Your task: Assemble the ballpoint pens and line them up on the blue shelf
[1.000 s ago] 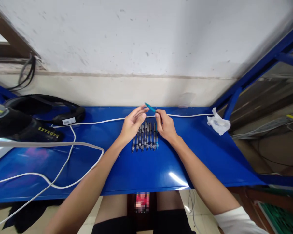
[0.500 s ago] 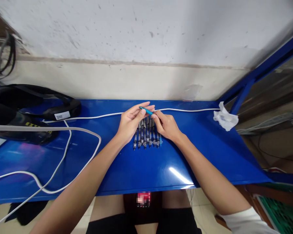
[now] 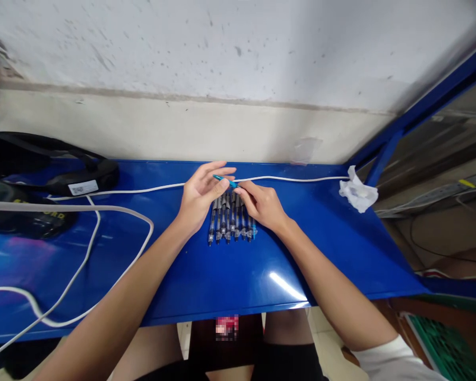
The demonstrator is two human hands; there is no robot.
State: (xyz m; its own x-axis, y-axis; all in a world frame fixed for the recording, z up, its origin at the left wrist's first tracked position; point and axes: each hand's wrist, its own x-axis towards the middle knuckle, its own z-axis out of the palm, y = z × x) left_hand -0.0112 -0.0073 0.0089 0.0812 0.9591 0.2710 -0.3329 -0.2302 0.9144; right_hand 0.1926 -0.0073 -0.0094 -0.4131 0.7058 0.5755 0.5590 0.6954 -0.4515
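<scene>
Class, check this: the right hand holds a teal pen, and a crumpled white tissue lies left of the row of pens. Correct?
Not left: the head view shows the crumpled white tissue right of the row of pens. The right hand does hold the teal pen.

Teal is seen on the pen [image 3: 232, 183], black and grey on the lined-up pens [image 3: 233, 214], blue on the desk [image 3: 222, 280], and white speckled with grey on the wall [image 3: 222, 58]

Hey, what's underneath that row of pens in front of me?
The pens lie on the blue tabletop, which shows around them. The surface directly beneath them is covered, so I can't see it.
</scene>
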